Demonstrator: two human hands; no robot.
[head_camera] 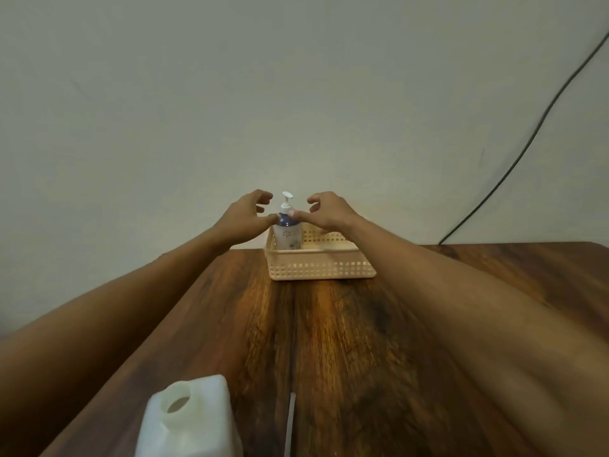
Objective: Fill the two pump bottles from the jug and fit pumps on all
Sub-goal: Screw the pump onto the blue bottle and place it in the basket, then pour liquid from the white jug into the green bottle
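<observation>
A white pump bottle with a blue shoulder and a white pump (288, 237) stands upright in the far left corner of a beige perforated plastic basket (321, 268) at the far end of the dark wooden worktop (346, 341). The left hand (245, 214) and right hand (329, 214) flank it, each thumb touching its shoulder, fingers loosely curved and gripping nothing. A translucent white plastic jug (194, 423), uncapped, sits at the near edge.

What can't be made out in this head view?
Head view:
White plastic jug: body cut off by the bottom edge; level unseen.
White flowered pump bottle: base hidden by beige plastic basket wall.
Left hand, right hand: too small to tell whether thumbs grip it.
Second bottle: unseen.
</observation>
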